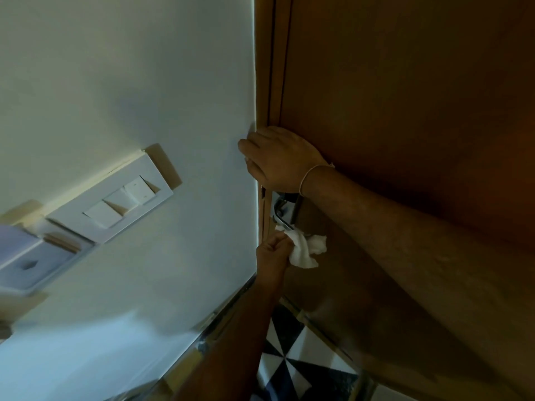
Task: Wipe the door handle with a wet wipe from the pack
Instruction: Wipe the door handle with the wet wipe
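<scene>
A brown wooden door [405,82] fills the right half of the head view. Its metal door handle [281,210] sits at the door's left edge, partly hidden under my right wrist. My left hand [272,253] reaches up from below and pinches a crumpled white wet wipe [304,248], which is pressed against the lower end of the handle. My right hand [279,157] lies above the handle, fingers wrapped around the door's edge [262,198]. A thin thread band circles that wrist. The wipe pack is not in view.
A white wall [130,82] takes up the left half, with a white switch panel [115,202] and a second plate [26,261] below it. Black-and-white patterned floor tiles [289,357] show at the bottom, beside the door frame.
</scene>
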